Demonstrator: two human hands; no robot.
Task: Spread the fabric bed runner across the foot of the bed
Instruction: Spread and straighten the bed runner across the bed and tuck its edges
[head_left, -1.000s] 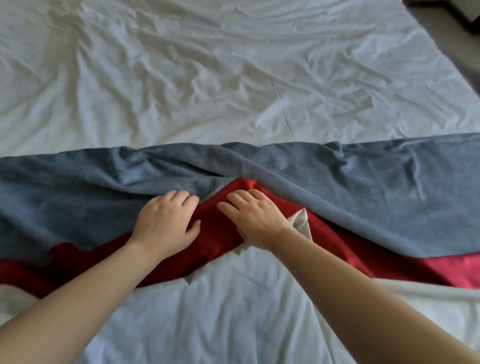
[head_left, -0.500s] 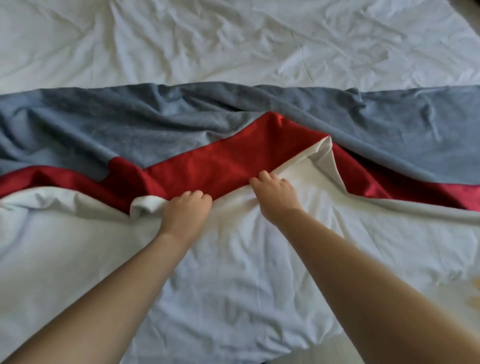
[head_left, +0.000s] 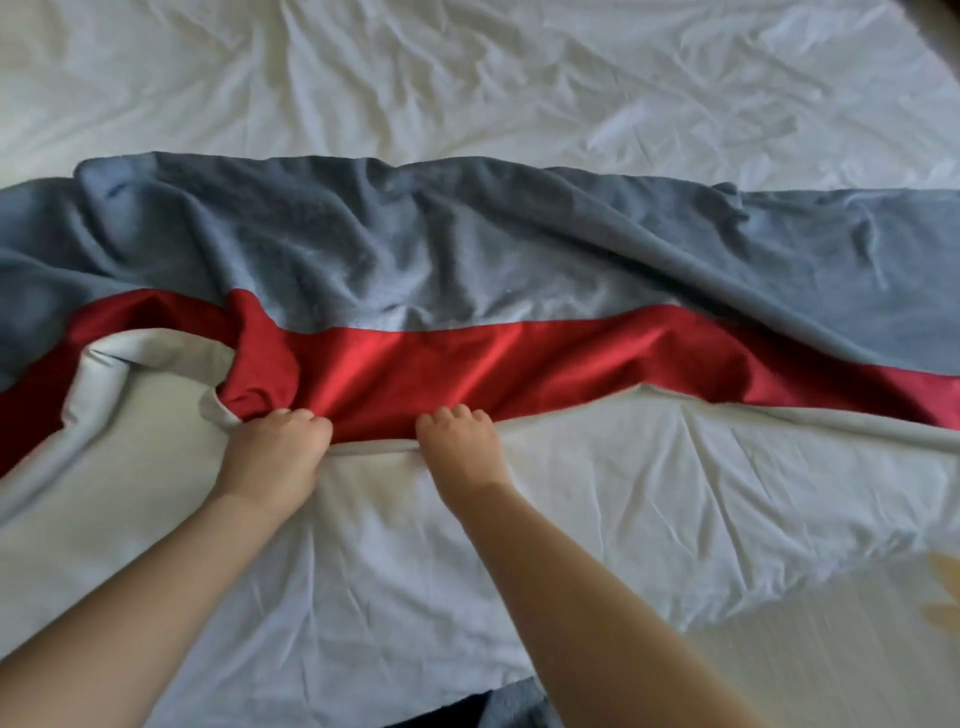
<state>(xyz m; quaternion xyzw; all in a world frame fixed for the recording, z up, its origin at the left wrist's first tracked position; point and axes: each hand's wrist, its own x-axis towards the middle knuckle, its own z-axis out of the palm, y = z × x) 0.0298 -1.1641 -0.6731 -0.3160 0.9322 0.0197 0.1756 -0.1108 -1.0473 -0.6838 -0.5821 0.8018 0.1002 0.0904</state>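
The bed runner (head_left: 467, 249) lies across the bed from left to right, with a blue-grey fleecy upper face and a red band (head_left: 457, 374) along its near side. A pale folded edge runs under the red band. My left hand (head_left: 275, 454) grips that near edge with curled fingers, just left of centre. My right hand (head_left: 462, 447) grips the same edge a hand's width to the right. Between my hands the red band lies flat. To the left of them it is bunched and twisted, and the pale edge curls over there.
The rumpled white bed sheet (head_left: 467, 83) covers the far part of the bed. A pale sheet (head_left: 649, 509) lies near me under my forearms. The bed's near edge and a light floor (head_left: 841, 654) show at lower right.
Both hands have pulled the runner's near edge toward me. The raised red peak in the middle has flattened into a straight band, and more blue-grey fabric now lies spread.
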